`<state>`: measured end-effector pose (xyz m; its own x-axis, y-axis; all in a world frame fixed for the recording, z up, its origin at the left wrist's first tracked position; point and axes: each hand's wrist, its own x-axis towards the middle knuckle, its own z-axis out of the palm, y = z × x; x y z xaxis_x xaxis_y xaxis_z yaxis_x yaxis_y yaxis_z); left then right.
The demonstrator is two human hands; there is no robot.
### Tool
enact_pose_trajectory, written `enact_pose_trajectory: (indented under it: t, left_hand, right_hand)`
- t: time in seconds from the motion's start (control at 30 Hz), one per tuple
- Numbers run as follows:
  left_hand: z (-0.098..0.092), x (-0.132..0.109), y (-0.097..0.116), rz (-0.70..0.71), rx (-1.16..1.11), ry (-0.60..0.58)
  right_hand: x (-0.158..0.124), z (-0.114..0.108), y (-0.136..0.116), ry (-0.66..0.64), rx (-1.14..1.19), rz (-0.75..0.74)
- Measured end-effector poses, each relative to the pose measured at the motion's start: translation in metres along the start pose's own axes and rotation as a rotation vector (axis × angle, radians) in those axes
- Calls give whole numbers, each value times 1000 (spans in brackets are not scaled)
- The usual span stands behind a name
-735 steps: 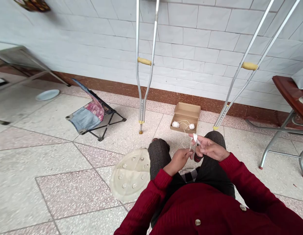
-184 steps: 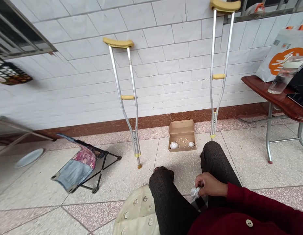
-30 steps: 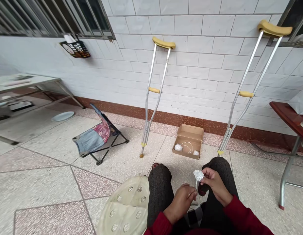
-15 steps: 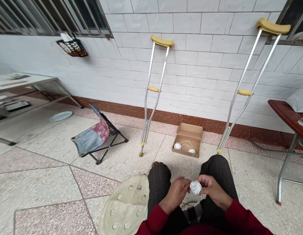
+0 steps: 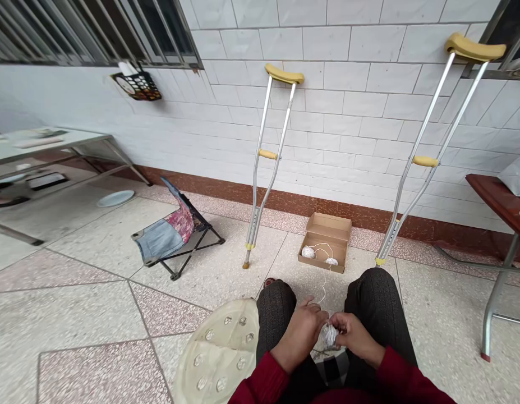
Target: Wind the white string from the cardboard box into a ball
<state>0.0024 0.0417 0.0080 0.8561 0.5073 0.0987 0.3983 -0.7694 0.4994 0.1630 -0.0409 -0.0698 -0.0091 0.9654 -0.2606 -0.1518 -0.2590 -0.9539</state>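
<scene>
A small ball of white thread [image 5: 329,334] sits between my two hands, low over my lap and between my knees. My right hand [image 5: 354,337] is closed round the ball. My left hand [image 5: 300,334] is closed beside it, fingertips at the thread. One white strand [image 5: 322,286] runs up from the ball across the floor into an open cardboard box [image 5: 327,229] by the wall. Two more white thread balls [image 5: 308,252] lie inside that box.
Two aluminium crutches [image 5: 266,168] [image 5: 428,163] lean on the tiled wall either side of the box. A folding stool [image 5: 175,233] stands at left, a pale round plastic lid [image 5: 217,356] by my left knee. A metal table [image 5: 49,143] is far left, a brown table [image 5: 497,205] at right.
My hands have dropped lower toward my lap with the thread ball, and they have drawn closer together round it. A second ago my right hand held the ball raised.
</scene>
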Motion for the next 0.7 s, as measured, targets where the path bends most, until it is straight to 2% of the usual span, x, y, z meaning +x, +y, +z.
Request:
enact_pose_trajectory:
  t: [0.13,0.23,0.3,0.4,0.5,0.6,0.7]
  left_hand:
    - [2,6,-9,-93,-198,-18]
    - [20,2,-9,-175,-360,-39]
    - [34,-3,-6,-216,-437,-50]
    - [51,-12,0,-249,-486,-63]
    - [56,-20,5,-243,-419,-90]
    - [51,-25,8,-186,-231,-95]
    - [35,-22,7,-92,-100,-63]
  right_hand:
    - [-23,1,-34,-31,203,72]
    - [-34,-2,-58,-4,271,61]
    - [-35,-2,-64,10,281,27]
    - [-25,-1,-62,90,253,-25]
    - [-2,-7,-52,253,165,-68]
    - [17,-19,-38,385,-87,-158]
    - [19,-23,-19,360,-408,-228]
